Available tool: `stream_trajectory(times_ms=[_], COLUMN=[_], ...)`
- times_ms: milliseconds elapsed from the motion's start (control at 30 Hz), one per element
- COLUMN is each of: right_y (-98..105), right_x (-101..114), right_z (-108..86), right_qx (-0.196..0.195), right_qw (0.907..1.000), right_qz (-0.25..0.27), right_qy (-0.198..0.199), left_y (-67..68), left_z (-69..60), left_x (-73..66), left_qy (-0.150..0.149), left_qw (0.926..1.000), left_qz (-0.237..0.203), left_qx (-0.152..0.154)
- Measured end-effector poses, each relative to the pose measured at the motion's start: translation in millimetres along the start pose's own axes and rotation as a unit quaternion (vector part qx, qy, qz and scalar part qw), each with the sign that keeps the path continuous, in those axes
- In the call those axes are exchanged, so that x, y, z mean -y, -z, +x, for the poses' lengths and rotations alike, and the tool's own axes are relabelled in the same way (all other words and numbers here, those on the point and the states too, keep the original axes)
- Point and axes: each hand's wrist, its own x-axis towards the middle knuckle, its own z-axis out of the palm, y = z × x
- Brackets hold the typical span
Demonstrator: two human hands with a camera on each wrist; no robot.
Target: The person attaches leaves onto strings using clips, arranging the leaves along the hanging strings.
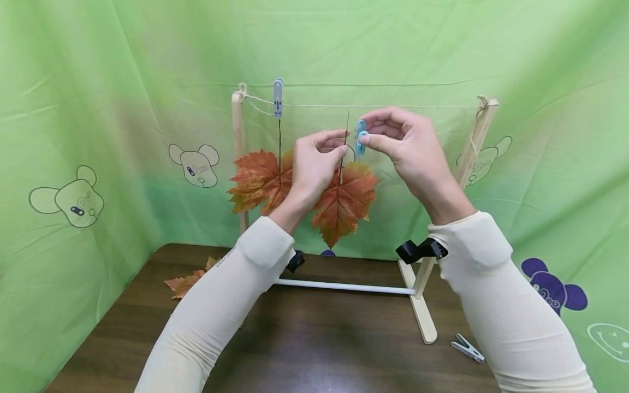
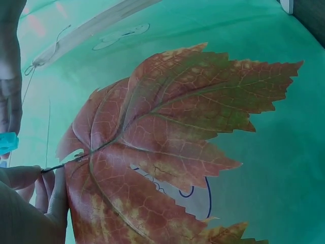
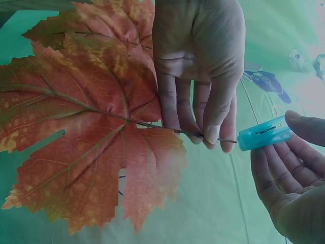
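Observation:
My left hand (image 1: 319,164) pinches the thin dark stem of an orange-red artificial maple leaf (image 1: 344,204), which hangs below the fingers. In the right wrist view the same leaf (image 3: 86,112) spreads to the left of the pinched stem. Just right of the stem, my right hand (image 1: 410,150) holds a light blue clothespin (image 1: 361,136) between thumb and fingers. Both hands are in front of and below the string (image 1: 393,106). Further left, a grey clothespin (image 1: 278,98) on the string holds a second maple leaf (image 1: 262,180) by its stem, partly behind my left hand.
Wooden posts, the right one (image 1: 476,139) leaning, carry the string; a white bar (image 1: 344,285) joins them low down. On the brown table (image 1: 304,338) lie another leaf (image 1: 189,281) at left and a grey clothespin (image 1: 467,347) at right. Green printed cloth (image 1: 147,65) surrounds everything.

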Motion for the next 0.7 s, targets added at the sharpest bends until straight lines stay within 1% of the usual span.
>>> stream_trajectory(times_ms=[233, 433, 700], right_y=[-3, -8, -11], right_x=[2, 7, 15], right_z=[7.2, 15.9, 30.6], right_qx=[-0.016, -0.042, -0.062], right_qw=[0.9990, 0.9962, 0.9920], right_qz=[0.032, 0.058, 0.086], right_qy=[0.026, 0.050, 0.069], left_y=[-2.4, -5.0, -6.9], left_z=[2.5, 3.3, 4.1], left_x=[-0.6, -2.4, -2.1], left_qy=[-0.011, -0.008, -0.004], left_qw=[0.9997, 0.9993, 0.9995], left_qz=[0.019, 0.028, 0.016], left_qx=[-0.012, -0.025, -0.027])
